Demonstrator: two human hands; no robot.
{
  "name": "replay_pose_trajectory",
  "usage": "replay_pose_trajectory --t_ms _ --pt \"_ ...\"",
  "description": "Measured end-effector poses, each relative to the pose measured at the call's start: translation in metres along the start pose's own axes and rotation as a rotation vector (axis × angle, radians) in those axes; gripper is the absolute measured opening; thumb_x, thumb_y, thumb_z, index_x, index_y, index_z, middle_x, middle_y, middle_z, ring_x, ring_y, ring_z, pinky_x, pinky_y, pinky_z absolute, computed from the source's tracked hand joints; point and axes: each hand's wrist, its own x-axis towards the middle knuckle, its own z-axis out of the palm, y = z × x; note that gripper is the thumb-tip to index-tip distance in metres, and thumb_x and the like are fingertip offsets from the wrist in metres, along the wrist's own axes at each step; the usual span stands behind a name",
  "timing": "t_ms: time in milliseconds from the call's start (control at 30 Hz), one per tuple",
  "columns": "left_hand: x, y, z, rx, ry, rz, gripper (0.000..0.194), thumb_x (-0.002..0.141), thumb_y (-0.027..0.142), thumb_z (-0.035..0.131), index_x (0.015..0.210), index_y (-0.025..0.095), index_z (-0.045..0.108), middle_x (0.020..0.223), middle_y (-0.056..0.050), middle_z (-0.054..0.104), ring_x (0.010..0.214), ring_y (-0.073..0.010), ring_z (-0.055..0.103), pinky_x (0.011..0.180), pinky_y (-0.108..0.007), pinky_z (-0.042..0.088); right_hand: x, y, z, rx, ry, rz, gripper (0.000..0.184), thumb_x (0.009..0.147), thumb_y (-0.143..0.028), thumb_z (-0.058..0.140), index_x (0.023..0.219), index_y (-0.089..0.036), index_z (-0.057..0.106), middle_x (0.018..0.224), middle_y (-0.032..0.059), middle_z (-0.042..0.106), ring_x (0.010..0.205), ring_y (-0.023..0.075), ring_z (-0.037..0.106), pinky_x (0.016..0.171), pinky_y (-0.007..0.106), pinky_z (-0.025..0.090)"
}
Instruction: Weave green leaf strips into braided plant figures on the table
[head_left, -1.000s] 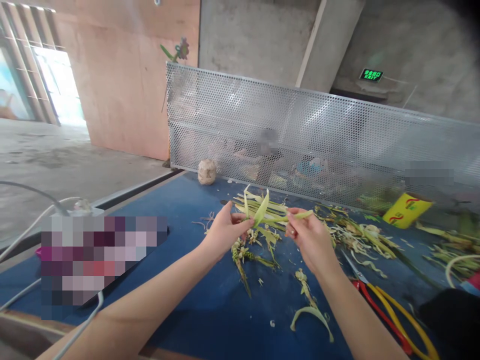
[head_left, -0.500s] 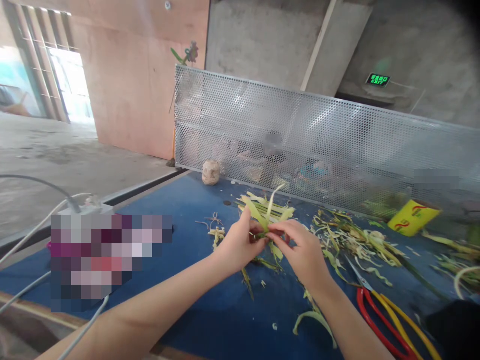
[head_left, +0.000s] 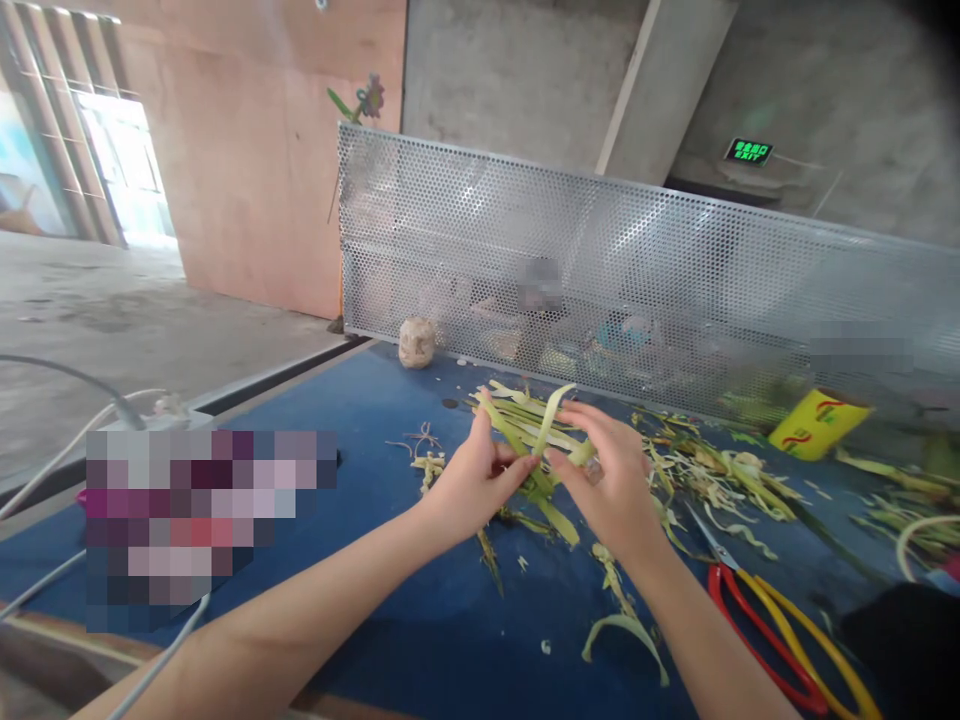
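Observation:
Pale green leaf strips (head_left: 550, 425), which look like plant husk or leaf, fan out from a small bundle above the table. Closed around the bundle's lower part, thumb against fingers, is my left hand (head_left: 476, 480). My right hand (head_left: 611, 475) is just to the right, its thumb and index finger apart beside the strips. Its other fingers are partly hidden. Behind and below the hands, more flat strips (head_left: 517, 408) lie on the blue tabletop (head_left: 360, 440).
Scissors (head_left: 724, 565) with red and yellow handles lie at the right, near a heap of leaf scraps (head_left: 720, 475). A yellow packet (head_left: 821, 425) and a pale roll (head_left: 417, 343) stand by the perforated metal screen (head_left: 450, 230). White cables (head_left: 169, 650) cross the left side.
My right thumb and index finger have parted from their pinch at the bundle and moved slightly right and up. My left hand keeps its hold on the strips. The view has shifted slightly.

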Motion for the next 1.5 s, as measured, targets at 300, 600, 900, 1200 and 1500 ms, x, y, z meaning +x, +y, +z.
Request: replay_pose_trajectory --t_ms 300,600,900,1200,1500 --pt "0.002 -0.009 0.0 -0.032 -0.043 -0.037 0.091 0.075 0.027 0.058 0.134 0.015 -0.01 0.07 -0.001 0.061 0.052 -0.0102 0.05 0.048 -0.021 0.04 0.001 -0.005 -0.011 0.375 -0.273 0.016 0.018 0.081 -0.025 0.051 0.097 -0.027 0.059 0.078 0.0003 0.067 0.087 0.0195 0.058 0.076 0.037 0.043" --pt "0.003 -0.006 0.0 -0.231 -0.098 -0.109 0.066 0.071 0.028 0.063 0.121 0.018 0.021 0.052 0.008 0.052 0.042 -0.0081 0.049 0.043 -0.02 0.04 0.002 -0.007 -0.016 0.12 -0.361 -0.146 0.028 0.089 -0.027 0.034 0.083 -0.026 0.062 0.076 0.0016 0.06 0.083 0.02 0.047 0.074 0.037 0.031" --pt "0.004 -0.01 -0.002 -0.303 -0.054 -0.219 0.05 0.066 0.025 0.068 0.102 0.018 0.034 0.062 0.005 0.059 0.044 -0.0093 0.056 0.046 -0.023 0.048 0.001 -0.005 -0.022 0.128 -0.44 -0.269 0.027 0.09 -0.027 0.034 0.09 -0.025 0.061 0.08 0.0025 0.06 0.087 0.0202 0.048 0.08 0.038 0.033" --pt "0.005 -0.006 -0.003 -0.306 -0.009 -0.191 0.059 0.067 0.021 0.068 0.112 0.017 0.03 0.061 0.003 0.062 0.047 -0.0103 0.058 0.049 -0.025 0.051 0.001 0.005 -0.015 0.401 -0.168 -0.014 0.017 0.084 -0.027 0.048 0.094 -0.025 0.062 0.103 0.0062 0.056 0.097 0.0211 0.053 0.072 0.034 0.047" --pt "0.002 -0.007 -0.002 -0.22 -0.095 -0.182 0.061 0.071 0.024 0.064 0.118 0.018 0.027 0.055 0.008 0.055 0.039 -0.0082 0.053 0.04 -0.019 0.045 -0.007 0.0 -0.01 0.218 0.1 -0.116 0.018 0.079 -0.017 0.055 0.09 -0.025 0.065 0.091 0.0035 0.067 0.058 0.0148 0.059 0.058 0.031 0.05"
